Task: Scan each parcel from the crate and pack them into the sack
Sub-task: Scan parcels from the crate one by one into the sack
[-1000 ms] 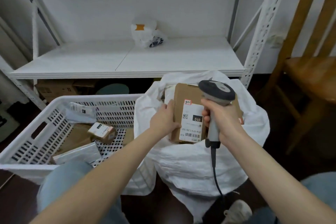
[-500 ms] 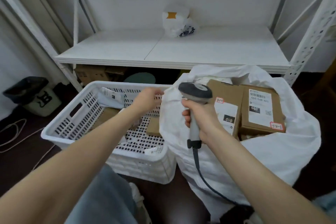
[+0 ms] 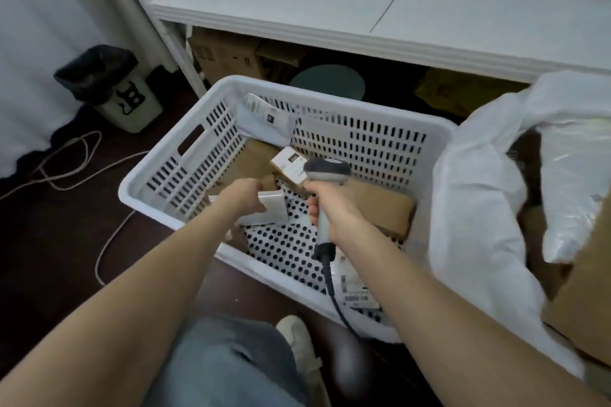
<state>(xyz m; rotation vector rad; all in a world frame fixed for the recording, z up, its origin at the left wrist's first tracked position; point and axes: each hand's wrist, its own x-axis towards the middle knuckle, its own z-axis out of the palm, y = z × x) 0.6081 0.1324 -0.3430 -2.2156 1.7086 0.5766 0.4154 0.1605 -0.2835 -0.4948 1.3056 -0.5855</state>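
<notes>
A: Where's the next parcel?

B: In the crate (image 3: pixel 330 91), mid-floor: a flat white packet (image 3: pixel 276 210). The left hand (image 3: pixel 246 196) has its fingers curled on the packet's left edge. The sack (image 3: pixel 472 208) stands open at the crate's 3 o'clock.

A: And the right hand (image 3: pixel 334 208)?

B: Wrapped tight round the scanner (image 3: pixel 327 170) handle, at the packet's 3 o'clock. The hands are near each other but apart.

A: How will it handle?

B: Light and floppy, I'd guess, perhaps slick. Best pinched along an edge, label up. The small box (image 3: pixel 286 163) at its 12 o'clock looks stiffer; take that by its sides.
</notes>
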